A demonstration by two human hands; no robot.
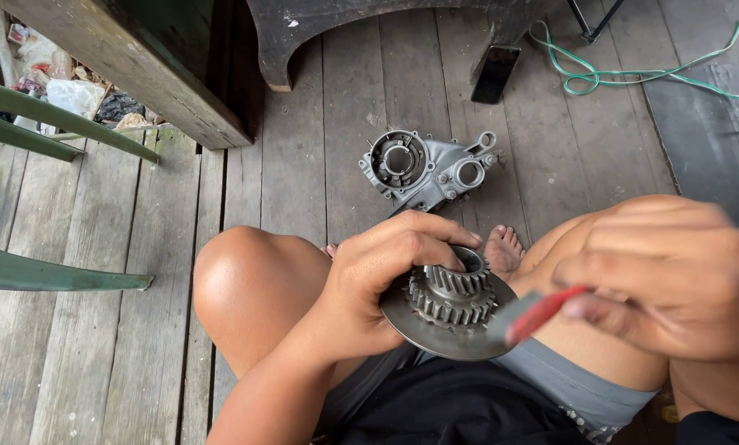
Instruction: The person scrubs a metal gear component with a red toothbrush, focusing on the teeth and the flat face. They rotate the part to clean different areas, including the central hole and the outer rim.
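**Gear assembly held over the lap, centre frame**

Gear assembly sits low centre, my left hand clamped around its disc rim. My right hand, blurred, pinches what seems a red-handled tool touching the teeth. An engine cover lies on the plank floor above.

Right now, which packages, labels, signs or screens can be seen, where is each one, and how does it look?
Phone: lying on the wooden floor at the top centre, beside the dark furniture base; a dark rectangle, its screen black.
Plastic bags and wrappers: top left, behind the green plastic chair; crumpled, white, clear and dark; too small to tell more.
No labels or signs are visible.
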